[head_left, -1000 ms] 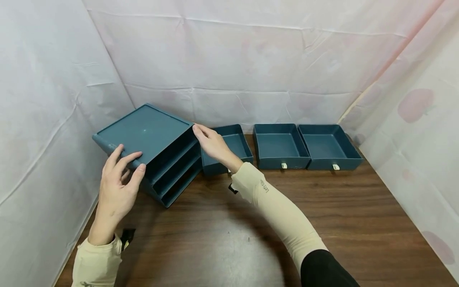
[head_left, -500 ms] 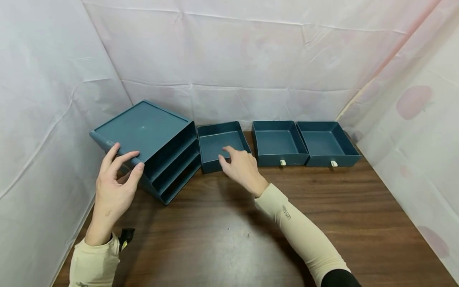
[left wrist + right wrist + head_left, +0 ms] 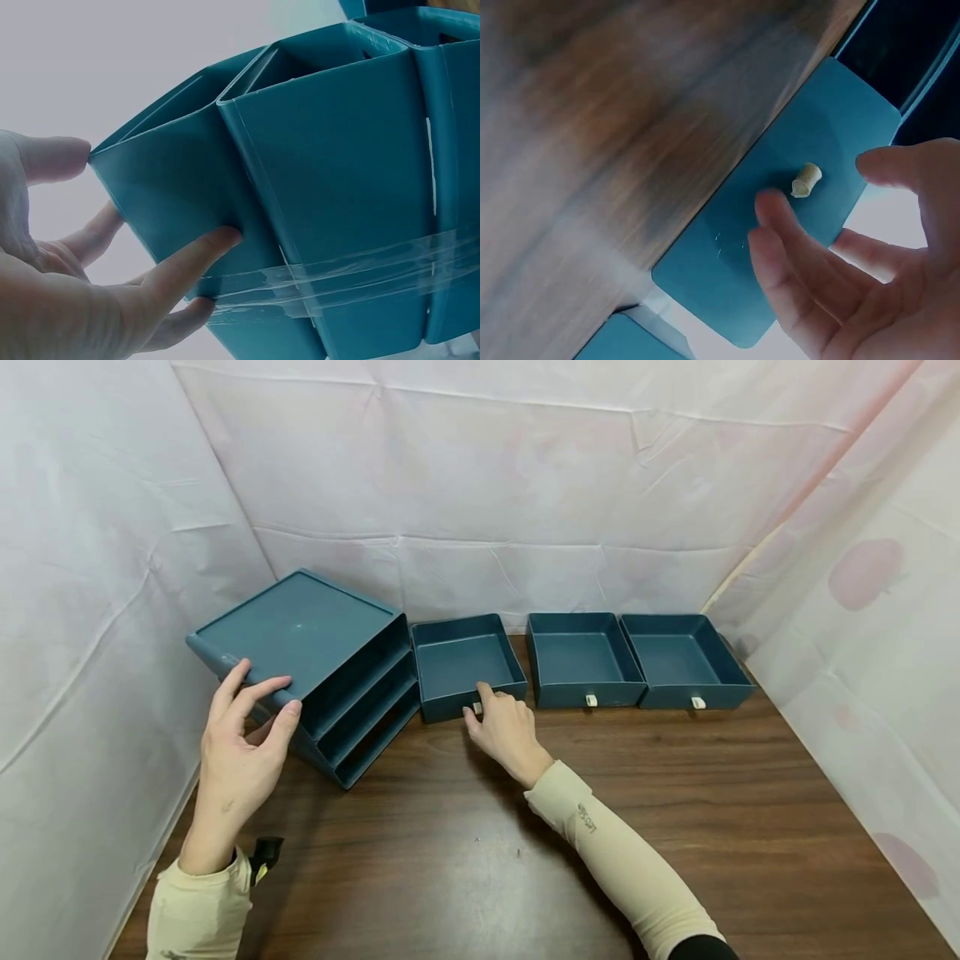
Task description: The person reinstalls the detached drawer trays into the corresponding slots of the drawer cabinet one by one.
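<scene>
A dark teal desktop drawer cabinet (image 3: 300, 618) stands angled at the left, its three open slots facing front right. My left hand (image 3: 243, 760) rests at its front left corner, thumb tip at the front edge. In the left wrist view its fingers (image 3: 199, 259) lie fairly straight along the side wall. Beside the cabinet a shallow teal drawer (image 3: 461, 660) sits on the table. My right hand (image 3: 510, 731) is at that drawer's front, around the small cream pull tab (image 3: 806, 180). In the right wrist view, thumb and fingers are spread with the tab between them, untouched.
Two more teal drawers, a middle one (image 3: 585, 652) and a right one (image 3: 678, 652), stand side by side along the back, tabs forward. Clear tape (image 3: 360, 274) crosses the cabinet's side. White cloth (image 3: 480, 477) hangs behind the brown wooden table (image 3: 420, 868).
My right hand has left the cabinet's right top corner and come down to the near drawer's front and tab. My left hand stays at the cabinet.
</scene>
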`<act>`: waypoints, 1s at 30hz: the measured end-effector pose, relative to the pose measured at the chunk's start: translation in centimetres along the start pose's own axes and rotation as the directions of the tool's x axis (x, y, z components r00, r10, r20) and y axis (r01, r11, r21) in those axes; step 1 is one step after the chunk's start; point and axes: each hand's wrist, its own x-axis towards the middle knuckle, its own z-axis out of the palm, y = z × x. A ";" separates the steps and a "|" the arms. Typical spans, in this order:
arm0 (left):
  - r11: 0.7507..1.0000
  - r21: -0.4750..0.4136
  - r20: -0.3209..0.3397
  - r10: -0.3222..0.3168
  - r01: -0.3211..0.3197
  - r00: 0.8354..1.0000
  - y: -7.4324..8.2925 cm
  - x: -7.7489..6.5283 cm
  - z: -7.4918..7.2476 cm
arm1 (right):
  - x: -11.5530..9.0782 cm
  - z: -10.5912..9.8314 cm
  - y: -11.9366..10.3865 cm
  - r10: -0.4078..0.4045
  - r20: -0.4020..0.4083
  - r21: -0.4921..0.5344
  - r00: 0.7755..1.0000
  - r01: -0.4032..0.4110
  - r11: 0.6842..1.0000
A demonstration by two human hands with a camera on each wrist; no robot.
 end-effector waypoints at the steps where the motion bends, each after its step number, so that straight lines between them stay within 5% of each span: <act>1: 1.000 -0.001 -0.002 0.001 -0.001 1.000 0.0 0.0 0.0 | 0.1 0.1 -0.1 -0.008 -0.015 -0.005 1.000 0.008 1.000; 12: 1.000 -0.005 -0.004 -0.004 0.003 1.000 -0.2 -0.2 0.0 | 0.9 0.5 -0.4 0.004 -0.062 -0.097 0.998 -0.010 0.995; 21: 1.000 -0.005 0.005 -0.009 0.009 1.000 -0.2 -0.2 0.3 | 1.0 0.6 -0.1 -0.047 -0.230 -0.200 0.972 0.000 0.980; 30: 1.000 -0.002 -0.016 -0.017 0.017 1.000 -0.1 -0.2 0.3 | 1.2 -0.8 0.3 -0.049 -0.204 -0.103 0.978 0.028 0.994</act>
